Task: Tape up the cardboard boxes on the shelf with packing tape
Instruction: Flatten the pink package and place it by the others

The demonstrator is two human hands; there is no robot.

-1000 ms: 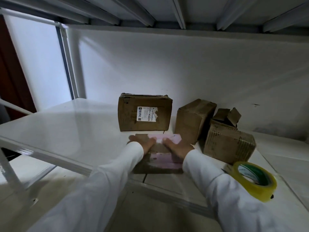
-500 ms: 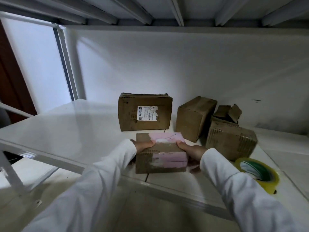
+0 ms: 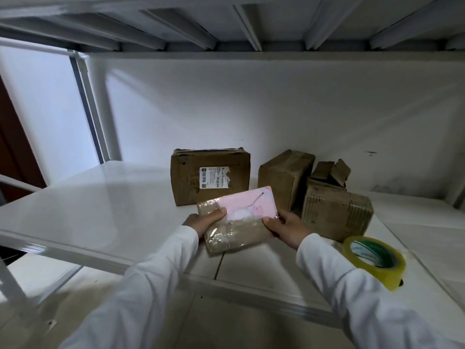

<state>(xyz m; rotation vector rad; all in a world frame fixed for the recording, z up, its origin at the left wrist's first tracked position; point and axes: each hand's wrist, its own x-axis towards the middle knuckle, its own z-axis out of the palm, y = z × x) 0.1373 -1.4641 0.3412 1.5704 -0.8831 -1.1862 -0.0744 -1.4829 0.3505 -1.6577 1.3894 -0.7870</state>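
The small box [image 3: 236, 222] is clamped between left hand [image 3: 203, 221] and right hand [image 3: 284, 229]; it should be kept level until the tape roll [image 3: 375, 260], near right, is reached.

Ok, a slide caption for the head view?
Both hands, left and right, hold a small pink-topped box over the shelf; tape roll sits unused at right.

Pink-labelled box [image 3: 237, 221] tilted, above shelf [image 3: 100, 217].

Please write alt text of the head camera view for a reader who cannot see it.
Both hands, left hand and right hand, hold a small pink-labelled box above a white shelf. Three cardboard boxes stand behind; a tape roll lies at the right.
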